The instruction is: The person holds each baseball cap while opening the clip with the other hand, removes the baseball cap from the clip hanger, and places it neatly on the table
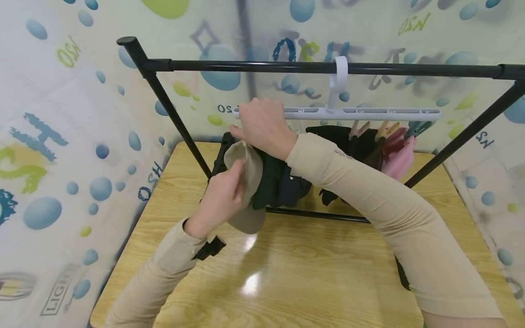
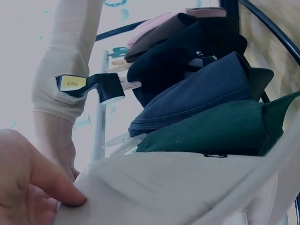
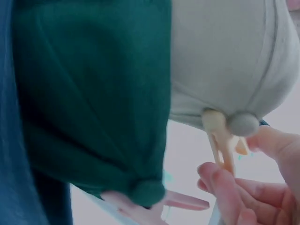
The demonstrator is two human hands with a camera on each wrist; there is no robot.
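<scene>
A beige cap [image 1: 249, 175] hangs below the left end of a white clip hanger [image 1: 369, 114]. My left hand [image 1: 219, 198] pinches the cap's edge, its thumb pressed on the fabric in the left wrist view. My right hand [image 1: 266, 127] is up at the hanger's left end. In the right wrist view, its fingers pinch a pale yellow clothespin [image 3: 225, 145], which meets the cap's crown beside the button. Right beside it hangs a green cap [image 3: 98, 103], with a pinkish clothespin [image 3: 187, 200] by its button.
Navy [image 2: 197, 96], black [image 2: 164, 61], brown [image 2: 161, 35] and pink caps [image 1: 398, 155] hang farther right. The hanger hooks over a black rack [image 1: 254, 66] standing on a wooden table [image 1: 311, 269]. Patterned sheets [image 1: 102, 150] surround the table.
</scene>
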